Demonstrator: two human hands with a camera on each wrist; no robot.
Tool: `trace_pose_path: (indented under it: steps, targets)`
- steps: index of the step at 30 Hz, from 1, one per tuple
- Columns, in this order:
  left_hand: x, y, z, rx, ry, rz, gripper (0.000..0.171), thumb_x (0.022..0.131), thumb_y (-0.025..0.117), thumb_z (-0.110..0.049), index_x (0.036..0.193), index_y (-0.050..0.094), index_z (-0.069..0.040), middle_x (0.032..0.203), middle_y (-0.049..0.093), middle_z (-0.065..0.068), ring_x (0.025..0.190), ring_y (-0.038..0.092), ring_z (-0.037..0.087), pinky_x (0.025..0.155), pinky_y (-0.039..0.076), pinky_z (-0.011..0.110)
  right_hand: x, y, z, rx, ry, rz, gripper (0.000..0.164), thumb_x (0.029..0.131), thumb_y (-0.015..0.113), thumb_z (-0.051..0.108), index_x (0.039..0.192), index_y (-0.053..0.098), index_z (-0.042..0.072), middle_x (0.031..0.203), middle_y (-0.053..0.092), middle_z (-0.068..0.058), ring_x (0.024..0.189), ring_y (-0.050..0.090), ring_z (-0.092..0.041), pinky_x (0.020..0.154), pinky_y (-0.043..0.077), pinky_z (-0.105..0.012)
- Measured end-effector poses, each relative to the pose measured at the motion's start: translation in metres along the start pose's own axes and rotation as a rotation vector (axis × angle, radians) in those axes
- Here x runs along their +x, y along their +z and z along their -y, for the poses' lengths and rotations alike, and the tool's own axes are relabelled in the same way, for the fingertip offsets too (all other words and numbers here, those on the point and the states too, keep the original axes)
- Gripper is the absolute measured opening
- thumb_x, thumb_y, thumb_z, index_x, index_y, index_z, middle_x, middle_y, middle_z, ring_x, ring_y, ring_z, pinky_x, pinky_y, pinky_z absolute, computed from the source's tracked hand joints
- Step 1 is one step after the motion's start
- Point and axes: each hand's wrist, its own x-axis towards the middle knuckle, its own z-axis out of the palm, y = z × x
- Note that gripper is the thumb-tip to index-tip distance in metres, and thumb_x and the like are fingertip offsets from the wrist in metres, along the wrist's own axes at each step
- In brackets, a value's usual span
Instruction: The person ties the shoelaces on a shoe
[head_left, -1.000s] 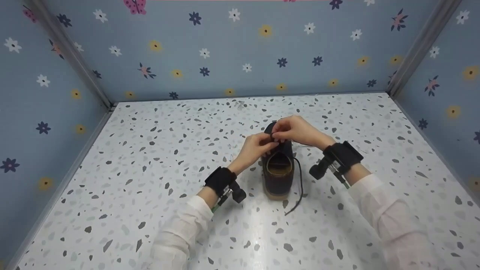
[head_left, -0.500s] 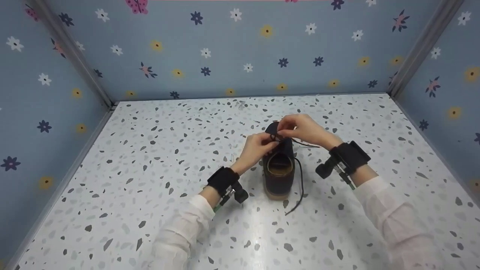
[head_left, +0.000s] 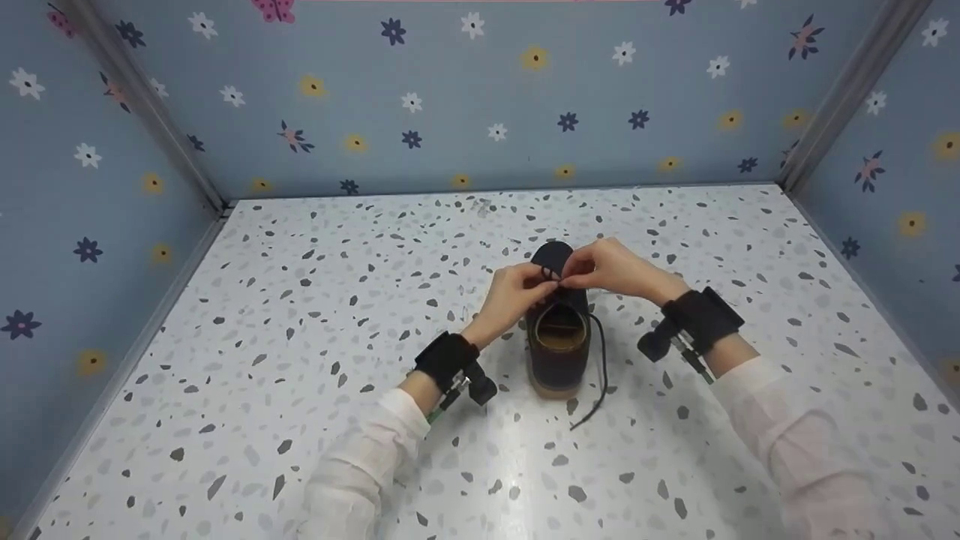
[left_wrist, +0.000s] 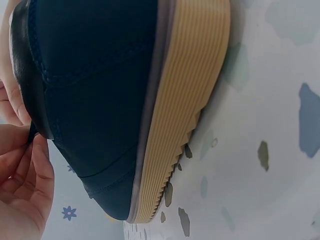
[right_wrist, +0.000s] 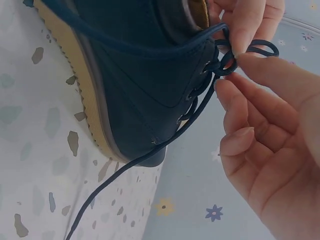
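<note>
A dark blue lace-up shoe (head_left: 559, 371) with a tan ribbed sole (left_wrist: 185, 75) stands with its toe pointing away from me. My left hand (head_left: 504, 301) is at the left side of the lacing and pinches the shoelace near its knot. From the right, my right hand (head_left: 621, 270) pinches the lace between thumb and fingertips, right beside the left fingers. In the right wrist view a small lace loop (right_wrist: 265, 45) sticks out past the fingertips. One long lace strand (right_wrist: 120, 172) runs down past the eyelets. The fingers partly hide the knot.
A loose lace end (head_left: 603, 367) trails on the speckled white tabletop (head_left: 300, 360) right of the shoe. Blue flower-patterned panels (head_left: 450, 82) enclose the table at the back and both sides. Each wrist wears a black strap (head_left: 446, 358) with a small camera.
My right hand first drew away to the right with the lace, then came lower, back beside the left fingertips. More of the toe now shows. The left hand and shoe have barely moved.
</note>
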Motion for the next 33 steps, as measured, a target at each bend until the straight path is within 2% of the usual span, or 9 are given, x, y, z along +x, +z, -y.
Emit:
trace_pose_path:
  steps: [13,23,33]
  targets:
    - [0.0021,0.0019,-0.0051,0.005,-0.018,-0.011,0.01,0.066,0.052,-0.017,0.071,0.054,-0.008,0.061,0.05,-0.004,0.047,0.045,0.008,0.042,0.036,0.019,0.0003,0.0036,-0.0024,-0.027,-0.004,-0.04,0.006,0.066,0.052,0.02,0.069,0.052,0.014,0.064,0.05,0.006,0.055,0.046,-0.004,0.048,0.037,-0.019]
    - [0.0003,0.0024,-0.0084,0.027,-0.062,-0.042,0.006,0.065,0.052,-0.012,0.069,0.054,-0.007,0.06,0.049,-0.004,0.047,0.043,0.006,0.042,0.036,0.018,-0.0007,0.0051,-0.0031,-0.007,0.049,-0.05,0.005,0.066,0.051,0.016,0.069,0.049,0.013,0.062,0.049,0.004,0.054,0.045,-0.006,0.047,0.037,-0.02]
    - [-0.0009,0.0012,-0.0078,0.02,-0.088,-0.049,0.008,0.065,0.052,-0.011,0.071,0.054,-0.006,0.061,0.051,-0.003,0.045,0.044,0.007,0.041,0.036,0.019,-0.0023,0.0034,-0.0011,-0.012,0.03,-0.091,0.007,0.067,0.049,0.017,0.07,0.048,0.011,0.062,0.048,0.002,0.054,0.044,-0.008,0.047,0.036,-0.021]
